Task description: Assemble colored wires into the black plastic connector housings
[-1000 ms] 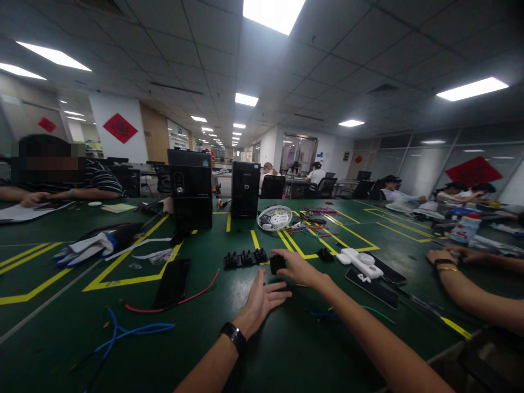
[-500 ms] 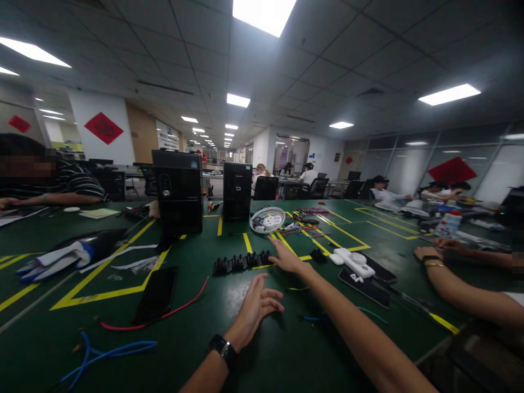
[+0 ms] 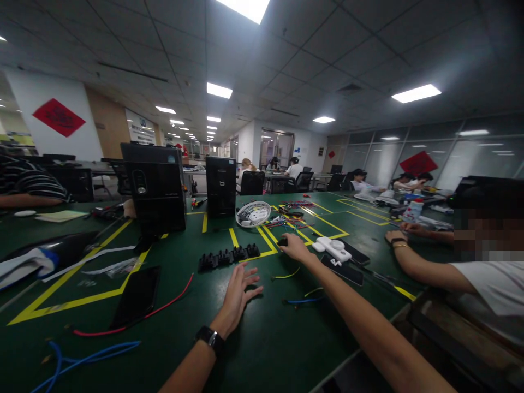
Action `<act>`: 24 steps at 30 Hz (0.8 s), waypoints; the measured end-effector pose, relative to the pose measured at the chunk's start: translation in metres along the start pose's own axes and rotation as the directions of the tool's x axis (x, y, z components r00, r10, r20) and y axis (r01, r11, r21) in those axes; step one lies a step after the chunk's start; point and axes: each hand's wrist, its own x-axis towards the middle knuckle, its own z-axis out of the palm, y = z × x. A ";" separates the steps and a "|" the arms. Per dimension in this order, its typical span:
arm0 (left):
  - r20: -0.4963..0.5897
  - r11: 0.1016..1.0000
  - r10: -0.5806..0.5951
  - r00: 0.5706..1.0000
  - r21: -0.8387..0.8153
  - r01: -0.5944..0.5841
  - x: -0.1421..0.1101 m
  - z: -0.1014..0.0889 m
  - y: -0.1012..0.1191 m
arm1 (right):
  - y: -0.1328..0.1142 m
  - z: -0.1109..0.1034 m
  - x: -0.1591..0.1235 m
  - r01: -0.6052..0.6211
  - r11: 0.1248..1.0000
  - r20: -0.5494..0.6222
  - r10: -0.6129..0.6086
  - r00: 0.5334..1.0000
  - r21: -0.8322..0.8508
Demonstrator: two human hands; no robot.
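Note:
My right hand [image 3: 295, 248] reaches forward over the green table, its fingers closed round a small black block [image 3: 282, 242] that looks like a terminal block. Most of that block is hidden by the fingers. My left hand [image 3: 237, 295], with a black watch on the wrist, hovers with fingers spread and nothing in it. Just beyond it lies a row of black terminal blocks [image 3: 229, 257]. A short yellow-green wire [image 3: 287, 275] and a short blue wire [image 3: 303, 301] rest between my arms.
Two black computer cases [image 3: 154, 188] stand at the back, beside a white basket [image 3: 252, 214] and loose coloured wires [image 3: 292, 222]. Phones and a white device [image 3: 336, 249] lie at right, near a co-worker's arm [image 3: 421, 262]. A red wire [image 3: 180, 297] and a dark phone [image 3: 137, 295] are at left.
The view has turned right. My right hand has moved from the end of the black row to the separate small black block and closed on it. My left hand stays open.

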 end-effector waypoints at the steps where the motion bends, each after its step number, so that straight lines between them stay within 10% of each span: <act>1: -0.023 0.998 -0.025 0.999 -0.058 0.023 0.003 -0.002 0.000 | -0.015 0.000 -0.002 0.064 0.997 0.023 -0.065 0.998 0.042; 7: -0.088 0.973 -0.013 0.996 -0.229 -0.007 0.013 -0.011 0.001 | -0.074 0.005 -0.040 0.476 0.830 -0.061 -0.480 0.875 0.291; 16: -0.157 0.980 0.127 0.979 -0.131 -0.148 0.018 -0.013 -0.005 | -0.002 0.012 -0.077 0.254 0.967 0.122 -0.255 0.959 0.020; 24: -0.207 0.942 0.197 0.958 -0.230 -0.243 0.022 -0.017 0.008 | -0.060 0.027 -0.045 0.279 0.935 -0.075 -0.269 0.960 0.221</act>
